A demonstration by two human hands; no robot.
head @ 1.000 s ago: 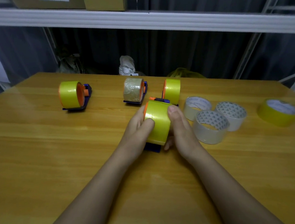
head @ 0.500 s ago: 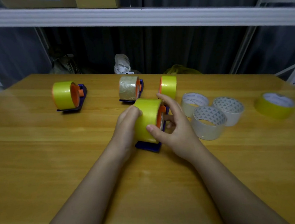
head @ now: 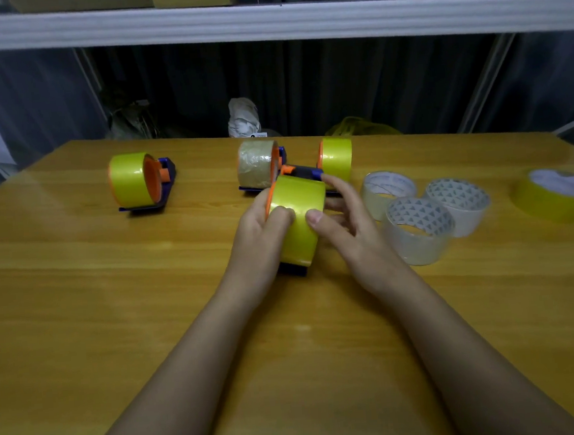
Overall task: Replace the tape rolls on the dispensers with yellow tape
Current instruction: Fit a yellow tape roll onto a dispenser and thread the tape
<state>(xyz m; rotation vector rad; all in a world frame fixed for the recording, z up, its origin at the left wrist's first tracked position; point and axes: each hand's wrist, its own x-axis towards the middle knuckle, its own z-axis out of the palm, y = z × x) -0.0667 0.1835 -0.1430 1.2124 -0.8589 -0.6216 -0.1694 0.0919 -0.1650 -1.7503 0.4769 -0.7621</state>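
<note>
Both hands, left hand (head: 259,229) and right hand (head: 344,226), grip the yellow tape roll (head: 298,220) on its dispenser (head: 293,268).

Count on the wooden table (head: 79,302): four tape dispensers, blue-bodied with orange hubs. Three carry yellow tape: far left (head: 132,183), back right (head: 336,158), and the near one (head: 296,220) between two hands. One carries brownish tape (head: 257,168). Loose rolls: three clear or whitish (head: 388,188) (head: 419,231) (head: 459,203), one yellow (head: 555,198). Hands: two.
</note>
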